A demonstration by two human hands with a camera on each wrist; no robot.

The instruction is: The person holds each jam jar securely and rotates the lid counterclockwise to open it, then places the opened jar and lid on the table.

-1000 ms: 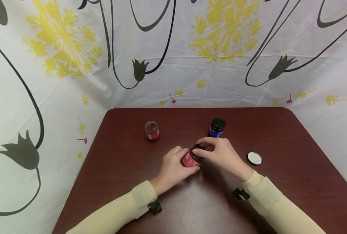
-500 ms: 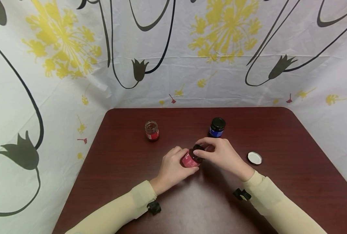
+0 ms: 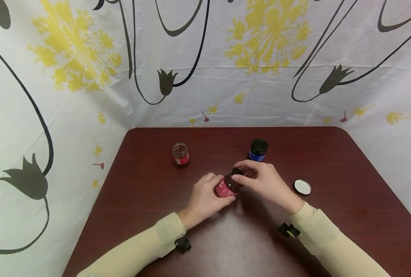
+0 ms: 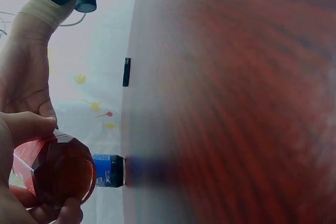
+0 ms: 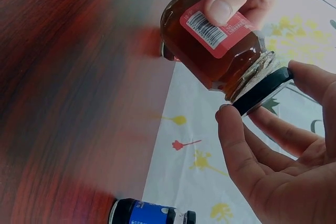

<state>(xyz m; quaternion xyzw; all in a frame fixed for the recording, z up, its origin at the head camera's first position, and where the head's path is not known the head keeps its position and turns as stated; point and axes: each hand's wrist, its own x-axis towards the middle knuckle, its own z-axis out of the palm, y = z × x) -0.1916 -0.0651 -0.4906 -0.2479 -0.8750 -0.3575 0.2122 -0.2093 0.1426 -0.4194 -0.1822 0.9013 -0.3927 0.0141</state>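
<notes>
My left hand [image 3: 205,198] grips a glass jar [image 5: 202,40] with a red-pink label and dark amber contents, tilted above the table. Its mouth leans toward my right hand [image 3: 267,181]. The thumb and fingers of that hand pinch a black lid [image 5: 265,90] by its rim. In the right wrist view the lid sits tilted at the jar's mouth, and the glass threads show beside it. The left wrist view looks at the jar's base, so the lid is hidden there.
An open glass jar [image 3: 181,154] with a red label stands at the back left. Behind my right hand is a blue-labelled jar [image 3: 258,150] with a black lid on. A loose lid [image 3: 302,187] lies white side up on the right. Patterned cloth [image 3: 208,77] hangs behind the table.
My right hand has shifted slightly up and right with the lid, and more of the jar's neck shows. The left hand and jar have hardly moved.
</notes>
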